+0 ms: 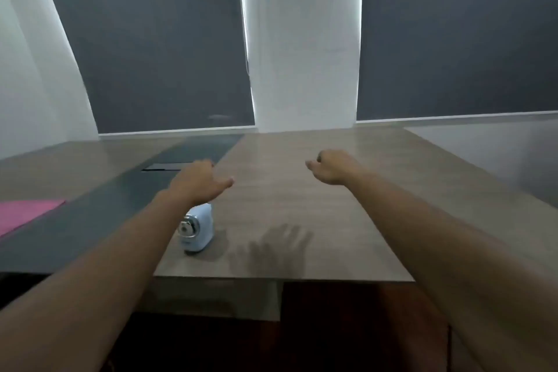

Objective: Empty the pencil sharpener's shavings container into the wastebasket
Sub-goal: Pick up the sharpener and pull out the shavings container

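A small pale blue pencil sharpener with a round silver dial on its front stands upright on the wooden table, near the front edge. My left hand hovers just above and behind it, fingers loosely spread, holding nothing; my left forearm hides part of the sharpener's left side. My right hand is raised over the middle of the table, well to the right of the sharpener, fingers curled downward and empty. No wastebasket is in sight.
A dark grey strip with a closed cable hatch runs along the table's left part. A pink sheet lies at the far left. Dark roller blinds and white wall columns stand behind the table. The floor below is dark.
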